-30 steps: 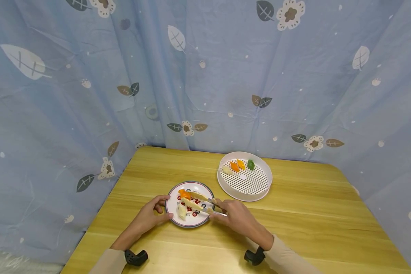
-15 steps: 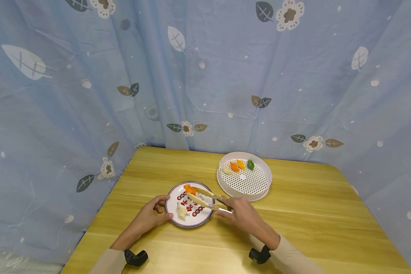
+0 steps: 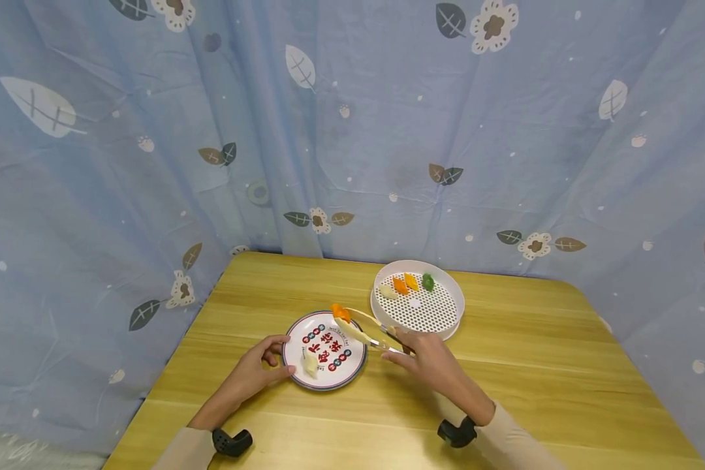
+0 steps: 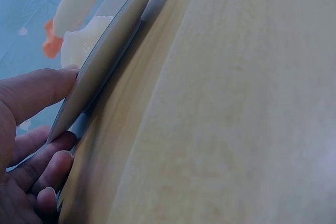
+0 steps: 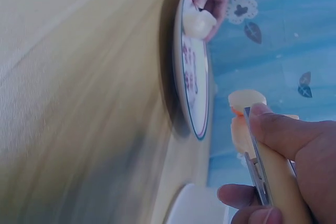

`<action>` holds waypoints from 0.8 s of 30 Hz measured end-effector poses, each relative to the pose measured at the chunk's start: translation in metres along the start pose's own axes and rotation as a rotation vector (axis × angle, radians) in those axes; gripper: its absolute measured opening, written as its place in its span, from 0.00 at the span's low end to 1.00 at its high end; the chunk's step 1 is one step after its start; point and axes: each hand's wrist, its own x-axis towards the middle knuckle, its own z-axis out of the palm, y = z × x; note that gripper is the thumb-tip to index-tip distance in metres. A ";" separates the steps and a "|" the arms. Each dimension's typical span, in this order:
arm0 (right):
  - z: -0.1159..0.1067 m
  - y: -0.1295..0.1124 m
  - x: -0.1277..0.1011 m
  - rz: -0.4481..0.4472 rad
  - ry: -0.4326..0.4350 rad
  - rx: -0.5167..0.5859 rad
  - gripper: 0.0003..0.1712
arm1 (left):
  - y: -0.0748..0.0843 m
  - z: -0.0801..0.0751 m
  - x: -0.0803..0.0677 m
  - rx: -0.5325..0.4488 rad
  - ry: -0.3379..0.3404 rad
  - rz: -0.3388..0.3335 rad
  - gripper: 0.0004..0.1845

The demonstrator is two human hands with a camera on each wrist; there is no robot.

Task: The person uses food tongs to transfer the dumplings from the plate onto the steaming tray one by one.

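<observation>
My left hand (image 3: 252, 373) grips the near-left rim of a white plate (image 3: 345, 373) with red print, thumb on top and fingers below the edge. On the plate lies a cream-white dumpling (image 3: 311, 364). My right hand (image 3: 433, 367) holds kitchen tongs (image 5: 273, 174) with pale tips. Between those tips (image 3: 350, 330) is an orange dumpling (image 3: 340, 313), raised over the plate's far right rim. In the right wrist view, thumb and fingers press the tong arms from both sides; the orange dumpling is mostly hidden behind a pale tip.
Behind and right of the plate stands a round white steamer tray (image 3: 433, 316) with a perforated base. In it sit a cream dumpling (image 3: 388, 292), an orange one (image 3: 400, 286), a yellow one (image 3: 411, 282) and a green one (image 3: 427, 282). A blue curtain (image 3: 382, 130) hangs behind the wooden table (image 3: 540, 365).
The tongs have lifted the orange dumpling from the plate and carried it right and away toward the far right rim. My left hand stays on the plate.
</observation>
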 end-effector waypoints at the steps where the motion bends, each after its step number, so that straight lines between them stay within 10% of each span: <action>1: -0.001 0.001 0.000 0.008 -0.002 -0.006 0.26 | 0.000 0.000 0.000 -0.002 -0.003 0.002 0.34; 24: -0.028 0.034 -0.018 0.114 0.084 -0.059 0.32 | 0.000 -0.002 0.000 0.002 -0.004 0.012 0.33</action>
